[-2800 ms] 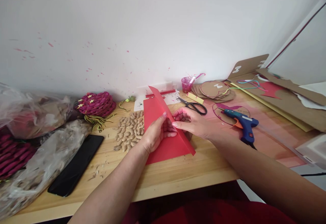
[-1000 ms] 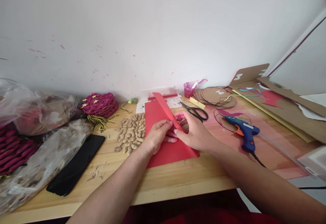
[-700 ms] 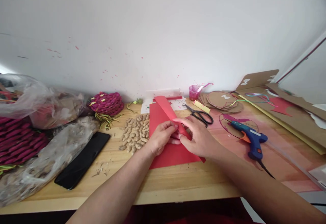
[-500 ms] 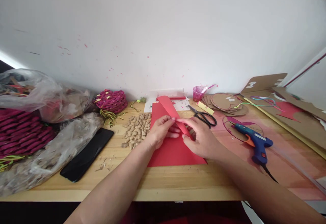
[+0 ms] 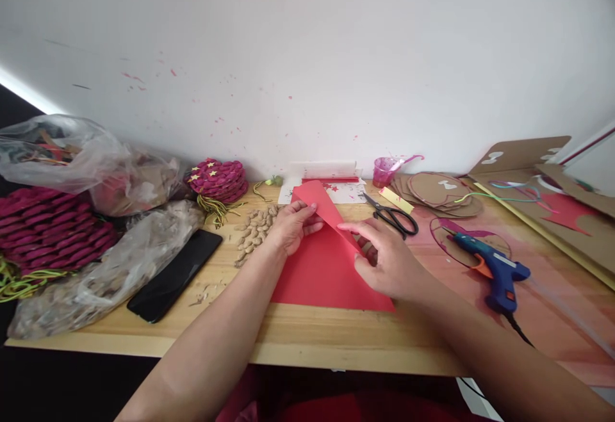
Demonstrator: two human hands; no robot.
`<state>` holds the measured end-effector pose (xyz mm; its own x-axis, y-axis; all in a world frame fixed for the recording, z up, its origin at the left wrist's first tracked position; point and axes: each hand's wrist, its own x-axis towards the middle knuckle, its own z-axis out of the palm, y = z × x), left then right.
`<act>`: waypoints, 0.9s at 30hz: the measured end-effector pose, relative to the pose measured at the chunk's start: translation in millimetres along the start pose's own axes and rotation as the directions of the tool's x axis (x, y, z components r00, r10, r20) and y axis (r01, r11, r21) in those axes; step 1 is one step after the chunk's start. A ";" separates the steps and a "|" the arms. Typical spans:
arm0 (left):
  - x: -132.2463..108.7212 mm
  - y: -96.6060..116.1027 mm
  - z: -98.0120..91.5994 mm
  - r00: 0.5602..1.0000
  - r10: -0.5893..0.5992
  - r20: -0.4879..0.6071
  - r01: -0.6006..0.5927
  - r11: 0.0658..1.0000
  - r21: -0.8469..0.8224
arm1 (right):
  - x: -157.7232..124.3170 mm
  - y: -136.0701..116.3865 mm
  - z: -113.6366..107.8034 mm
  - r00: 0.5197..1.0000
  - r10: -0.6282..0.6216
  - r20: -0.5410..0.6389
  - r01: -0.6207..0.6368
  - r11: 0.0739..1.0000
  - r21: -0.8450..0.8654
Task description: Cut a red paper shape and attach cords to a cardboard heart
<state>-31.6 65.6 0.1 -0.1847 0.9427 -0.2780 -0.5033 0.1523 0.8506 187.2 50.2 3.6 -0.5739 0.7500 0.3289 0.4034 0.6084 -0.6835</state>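
A sheet of red paper (image 5: 317, 275) lies on the wooden table in front of me, its far right part folded over in a slanting flap. My left hand (image 5: 295, 225) pinches the flap's edge near the far end, thumb on top. Lower down the same edge, my right hand (image 5: 384, 252) grips the paper between thumb and fingers; some of its fingertips are hidden behind the flap. Peanuts in shells (image 5: 254, 233) lie just left of the paper. Black-handled scissors (image 5: 396, 218) rest open-bladed beyond my right hand.
A blue glue gun (image 5: 497, 268) with a cord lies at right, near stacked cardboard discs (image 5: 442, 193). A pink cup (image 5: 384, 171) stands by the wall. At left are a black phone (image 5: 175, 275), plastic bags (image 5: 115, 268) and magenta woven pieces (image 5: 218, 180).
The flap has opened out wider and flatter, and my hands have moved slightly apart along its edge. The whole view has shifted a little, with things on the table appearing further right.
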 end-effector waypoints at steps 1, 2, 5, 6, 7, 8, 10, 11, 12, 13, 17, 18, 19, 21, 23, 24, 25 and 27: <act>0.4 -0.1 -0.6 1.000 -0.009 0.010 0.009 1.000 -0.003 | -0.1 0.3 0.0 1.000 0.001 -0.002 -0.001 1.000 0.001; 0.8 0.0 -1.3 1.000 -0.018 0.019 0.018 1.000 -0.003 | -0.1 0.7 -0.1 1.000 0.001 -0.004 -0.001 1.000 0.001; 2.2 0.4 -3.1 0.999 -0.035 0.031 0.035 0.999 -0.001 | 0.4 1.4 -0.6 1.000 0.002 -0.005 -0.002 1.000 0.009; 2.5 0.6 -3.6 0.999 -0.039 0.029 0.039 0.999 -0.002 | 0.7 1.4 -0.8 1.000 0.005 -0.004 -0.005 1.000 0.018; 2.7 0.7 -3.9 0.999 -0.044 0.027 0.045 0.999 -0.003 | 1.0 1.4 -1.0 1.000 0.011 -0.003 -0.011 1.000 0.028; 2.8 0.9 -4.0 0.998 -0.051 0.026 0.051 0.999 -0.004 | 1.2 1.3 -1.2 1.000 0.019 -0.003 -0.019 0.999 0.036; 2.3 1.4 -3.9 0.998 -0.062 0.034 0.062 0.998 -0.005 | 1.6 0.8 -1.5 0.999 0.034 -0.002 -0.034 0.998 0.049; 1.8 1.6 -3.7 0.997 -0.066 0.038 0.066 0.998 -0.004 | 1.6 0.5 -1.6 0.999 0.039 -0.002 -0.039 0.998 0.051; 1.2 1.9 -3.5 0.997 -0.069 0.043 0.069 0.998 -0.003 | 1.7 0.2 -1.7 0.999 0.041 -0.002 -0.041 0.998 0.050; 0.6 2.2 -3.2 0.996 -0.071 0.045 0.071 0.997 -0.003 | 1.7 -0.1 -1.9 0.999 0.040 -0.004 -0.040 0.998 0.048; -0.9 3.4 -2.0 0.997 -0.071 0.021 0.071 0.997 -0.005 | 1.8 -1.2 -2.5 0.999 0.039 -0.009 -0.039 0.999 0.038; -0.9 3.7 -1.8 0.997 -0.071 0.016 0.071 0.997 -0.005 | 1.7 -1.2 -2.6 0.999 0.040 -0.009 -0.040 0.999 0.036; -0.9 4.0 -1.6 0.997 -0.070 0.015 0.071 0.997 -0.005 | 1.7 -1.2 -2.6 0.999 0.041 -0.009 -0.040 0.999 0.035; -0.7 4.3 -1.3 0.997 -0.073 0.024 0.073 0.997 0.000 | 1.3 -0.9 -2.5 0.999 0.043 -0.009 -0.043 0.998 0.036; -0.6 4.2 -1.1 0.996 -0.078 0.037 0.077 0.997 0.009 | 0.9 -0.7 -2.5 0.999 0.050 -0.006 -0.050 0.998 0.041; -0.7 3.9 -0.9 0.996 -0.080 0.042 0.079 0.997 0.012 | 0.8 -0.7 -2.5 0.998 0.055 -0.005 -0.054 0.998 0.042; -0.9 3.6 -0.8 0.996 -0.080 0.045 0.080 0.997 0.014 | 0.7 -0.9 -2.5 0.998 0.058 -0.005 -0.058 0.997 0.042; -1.5 2.9 -0.6 0.996 -0.080 0.050 0.080 0.997 0.013 | 0.7 -1.4 -2.6 0.998 0.062 -0.006 -0.062 0.997 0.044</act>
<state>-33.2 64.5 2.8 -0.1009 0.9411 -0.3226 -0.5053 0.2308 0.8315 188.2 50.6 6.5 -0.5431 0.7881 0.2898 0.4061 0.5486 -0.7308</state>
